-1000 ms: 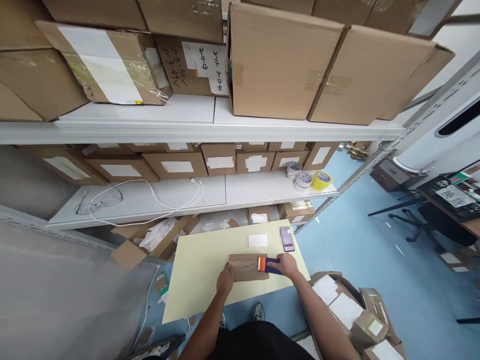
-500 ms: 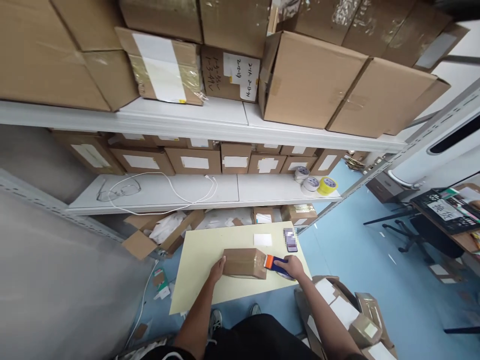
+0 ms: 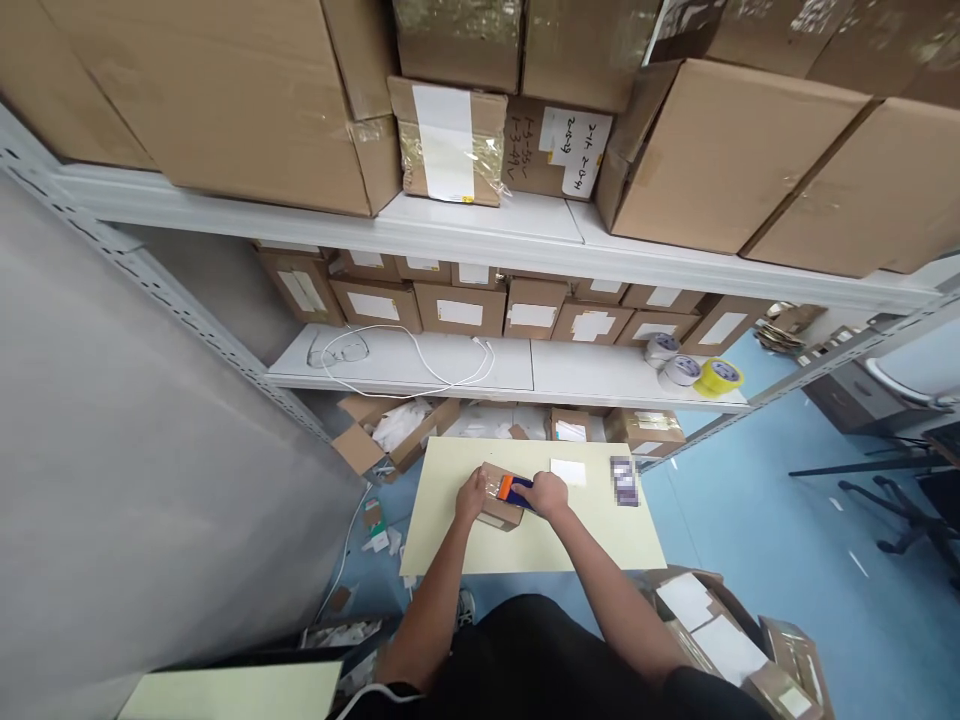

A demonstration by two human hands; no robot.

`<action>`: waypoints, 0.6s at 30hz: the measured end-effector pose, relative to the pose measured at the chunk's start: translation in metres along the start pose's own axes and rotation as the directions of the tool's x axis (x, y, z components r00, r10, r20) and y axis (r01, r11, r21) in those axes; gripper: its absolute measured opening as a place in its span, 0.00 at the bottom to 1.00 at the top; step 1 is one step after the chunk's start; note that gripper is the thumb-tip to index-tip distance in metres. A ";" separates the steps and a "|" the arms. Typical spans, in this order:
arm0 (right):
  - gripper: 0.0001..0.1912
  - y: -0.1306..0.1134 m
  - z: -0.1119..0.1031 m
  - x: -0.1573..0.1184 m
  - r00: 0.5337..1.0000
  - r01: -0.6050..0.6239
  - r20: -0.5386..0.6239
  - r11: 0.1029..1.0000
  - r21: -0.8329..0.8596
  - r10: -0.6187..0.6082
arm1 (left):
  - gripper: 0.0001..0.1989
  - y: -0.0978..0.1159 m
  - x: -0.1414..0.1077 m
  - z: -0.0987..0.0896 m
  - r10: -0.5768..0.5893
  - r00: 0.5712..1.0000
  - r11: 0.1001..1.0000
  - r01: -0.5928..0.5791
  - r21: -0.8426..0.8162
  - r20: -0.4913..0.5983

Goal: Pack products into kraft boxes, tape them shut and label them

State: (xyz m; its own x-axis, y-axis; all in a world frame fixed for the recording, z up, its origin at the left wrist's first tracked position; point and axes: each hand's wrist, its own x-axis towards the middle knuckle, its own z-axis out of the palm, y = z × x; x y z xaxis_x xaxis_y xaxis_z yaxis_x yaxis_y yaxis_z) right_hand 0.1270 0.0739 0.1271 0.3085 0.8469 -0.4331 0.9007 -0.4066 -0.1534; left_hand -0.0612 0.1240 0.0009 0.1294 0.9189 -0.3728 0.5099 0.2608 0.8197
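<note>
A small cardboard box [image 3: 501,515] stands on the pale yellow table [image 3: 600,535], turned so that a short end faces up or toward me. My left hand [image 3: 471,496] grips its left side, fingers closed against the cardboard. In my right hand [image 3: 548,494] is a blue tape dispenser [image 3: 520,493] with an orange front, its head resting on the box's taped face. The tape roll is mostly hidden behind the hand. Behind the box lie a white paper slip [image 3: 568,472] and a phone-like item [image 3: 624,481], partly blurred.
A metal shelf [image 3: 487,232] of cardboard boxes rises behind the table. Tape rolls [image 3: 681,372], a white cable [image 3: 420,350] and eyeglasses [image 3: 337,348] lie on its middle board. An open carton [image 3: 405,430] sits at back left, and a carton of packages [image 3: 712,630] at right.
The box has been turned from lying lengthwise to an end-on position. My right hand has brought the dispenser over it, closer to my left hand. The camera view has swung left.
</note>
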 end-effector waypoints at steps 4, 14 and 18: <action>0.35 0.014 -0.003 -0.002 1.000 -0.022 -0.011 1.000 0.002 0.022 | 0.27 0.002 -0.004 0.014 0.011 1.000 0.999 -0.010 0.048 -0.011; 0.37 0.104 -0.011 -0.027 0.996 -0.089 0.013 0.996 -0.016 0.089 | 0.29 0.046 -0.035 0.082 -0.019 1.000 0.946 0.012 0.324 0.018; 0.37 0.159 -0.007 -0.046 0.992 -0.128 0.011 0.991 -0.036 0.128 | 0.29 0.049 -0.032 0.083 -0.012 1.000 0.937 0.001 0.349 0.029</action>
State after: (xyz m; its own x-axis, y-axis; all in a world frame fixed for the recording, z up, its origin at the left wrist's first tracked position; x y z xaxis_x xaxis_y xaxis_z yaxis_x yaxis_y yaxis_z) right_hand 0.2580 -0.0268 0.1286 0.4182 0.7839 -0.4590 0.8642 -0.4990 -0.0649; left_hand 0.0302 0.0824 0.0170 0.1480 0.9069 -0.3946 0.7751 0.1415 0.6158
